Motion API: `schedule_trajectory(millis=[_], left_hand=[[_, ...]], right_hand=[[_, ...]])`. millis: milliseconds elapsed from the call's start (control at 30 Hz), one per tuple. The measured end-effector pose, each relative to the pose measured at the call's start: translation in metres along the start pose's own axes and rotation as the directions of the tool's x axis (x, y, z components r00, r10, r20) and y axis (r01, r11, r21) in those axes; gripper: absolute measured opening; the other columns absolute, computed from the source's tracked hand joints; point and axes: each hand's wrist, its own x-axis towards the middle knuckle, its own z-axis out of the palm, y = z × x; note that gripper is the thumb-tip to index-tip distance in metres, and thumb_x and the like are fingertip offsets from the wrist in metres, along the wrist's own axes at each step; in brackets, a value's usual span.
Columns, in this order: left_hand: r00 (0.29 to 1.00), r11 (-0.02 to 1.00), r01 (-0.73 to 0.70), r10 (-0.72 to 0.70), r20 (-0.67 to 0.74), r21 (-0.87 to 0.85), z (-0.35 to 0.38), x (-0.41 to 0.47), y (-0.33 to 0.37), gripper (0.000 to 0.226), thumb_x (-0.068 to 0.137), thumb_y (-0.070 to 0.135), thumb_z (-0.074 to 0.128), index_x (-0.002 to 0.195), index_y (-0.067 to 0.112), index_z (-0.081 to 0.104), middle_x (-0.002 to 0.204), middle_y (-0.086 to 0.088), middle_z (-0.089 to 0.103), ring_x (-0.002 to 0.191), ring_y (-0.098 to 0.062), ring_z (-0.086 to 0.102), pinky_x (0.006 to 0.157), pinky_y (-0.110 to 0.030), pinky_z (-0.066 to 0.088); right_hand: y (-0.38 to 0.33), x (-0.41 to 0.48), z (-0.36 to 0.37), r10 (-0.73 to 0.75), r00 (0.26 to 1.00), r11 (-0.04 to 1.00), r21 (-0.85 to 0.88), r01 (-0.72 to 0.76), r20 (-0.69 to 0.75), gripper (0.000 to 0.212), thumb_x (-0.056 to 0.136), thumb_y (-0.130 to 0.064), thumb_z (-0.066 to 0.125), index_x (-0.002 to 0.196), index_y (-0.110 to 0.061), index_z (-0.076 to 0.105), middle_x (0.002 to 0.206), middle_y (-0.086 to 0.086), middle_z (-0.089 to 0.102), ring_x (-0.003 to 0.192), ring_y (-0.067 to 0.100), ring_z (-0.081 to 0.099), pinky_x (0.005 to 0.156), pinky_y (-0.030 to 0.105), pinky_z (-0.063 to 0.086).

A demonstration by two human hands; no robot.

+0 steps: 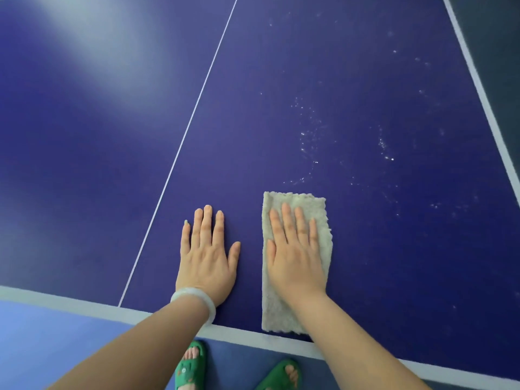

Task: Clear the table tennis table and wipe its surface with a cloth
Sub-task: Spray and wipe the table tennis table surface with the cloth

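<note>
The dark blue table tennis table (281, 94) fills the view, with a thin white centre line (197, 102) running up it. A folded beige cloth (277, 311) lies flat near the table's front edge. My right hand (295, 249) presses on the cloth with straight fingers, palm down. Just left of the cloth, my left hand (206, 254) rests flat on the bare table, fingers straight, with a pale bangle (194, 299) on the wrist. White specks and smears (312, 136) dot the surface beyond the cloth.
The white front edge band (70, 301) and the white right edge band (478, 88) mark the table's limits. Blue floor (42, 347) lies below the front edge, where my feet stand in green sandals (190, 367). A bright light glare sits on the far left of the table.
</note>
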Motion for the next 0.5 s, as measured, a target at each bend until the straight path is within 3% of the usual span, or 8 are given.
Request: schedule_trajectory(millis=[100,167,267,367,433,500], left_hand=[[1.0,1.0,0.004,-0.004,-0.008,-0.012,-0.001,0.0,0.0,0.072,0.098,0.054,0.011,0.157,0.012,0.019,0.164,-0.008,0.011,0.153,-0.022,0.003,0.123,-0.043,0.001],[1.0,1.0,0.007,-0.007,-0.006,-0.019,-0.001,0.0,0.0,0.072,0.098,0.054,0.011,0.157,0.013,0.018,0.165,-0.007,0.01,0.153,-0.021,0.002,0.123,-0.043,0.001],[1.0,1.0,0.01,-0.01,-0.007,-0.023,-0.002,0.0,0.001,0.073,0.097,0.054,0.009,0.157,0.014,0.016,0.165,-0.007,0.009,0.153,-0.021,0.001,0.123,-0.043,0.001],[1.0,1.0,0.011,-0.011,-0.004,-0.027,-0.002,0.0,0.002,0.072,0.097,0.054,0.011,0.157,0.013,0.019,0.165,-0.008,0.011,0.153,-0.022,0.002,0.123,-0.044,0.003],[1.0,1.0,0.011,-0.01,0.007,-0.024,-0.002,0.0,0.001,0.072,0.097,0.053,0.011,0.157,0.013,0.019,0.165,-0.008,0.011,0.153,-0.022,0.002,0.123,-0.044,0.003],[1.0,1.0,0.014,-0.014,0.011,-0.011,-0.002,0.0,0.001,0.072,0.097,0.053,0.009,0.157,0.014,0.016,0.165,-0.007,0.008,0.153,-0.021,-0.001,0.123,-0.043,0.0]], right_hand=[[0.002,0.048,-0.007,-0.178,0.982,0.984,0.008,0.178,0.062,0.059,0.101,-0.039,0.009,0.158,-0.025,0.011,0.166,-0.003,0.004,0.152,0.018,-0.005,0.123,0.046,-0.002],[0.021,0.077,-0.013,-0.171,0.982,0.985,-0.01,0.173,0.084,0.057,0.102,-0.04,0.009,0.157,-0.028,0.004,0.165,-0.007,-0.003,0.151,0.014,-0.01,0.123,0.042,-0.007],[0.069,0.088,-0.022,0.134,0.99,0.991,-0.035,-0.132,0.038,0.057,0.103,-0.039,0.011,0.157,-0.027,-0.001,0.165,-0.005,-0.006,0.152,0.016,-0.01,0.123,0.043,-0.006],[0.091,0.055,-0.023,0.389,0.921,0.92,-0.042,-0.388,-0.001,0.059,0.102,-0.039,0.008,0.157,-0.022,-0.004,0.165,0.001,-0.006,0.152,0.021,-0.01,0.123,0.047,-0.002],[0.069,0.03,-0.018,0.451,0.892,0.892,-0.02,-0.452,-0.017,0.06,0.102,-0.037,0.011,0.158,-0.02,-0.002,0.165,0.004,-0.007,0.152,0.024,-0.01,0.123,0.049,-0.002],[0.036,0.021,-0.012,0.404,0.914,0.915,0.006,-0.404,-0.026,0.06,0.101,-0.036,0.011,0.158,-0.018,0.002,0.165,0.006,-0.004,0.152,0.026,-0.008,0.122,0.049,-0.004]])
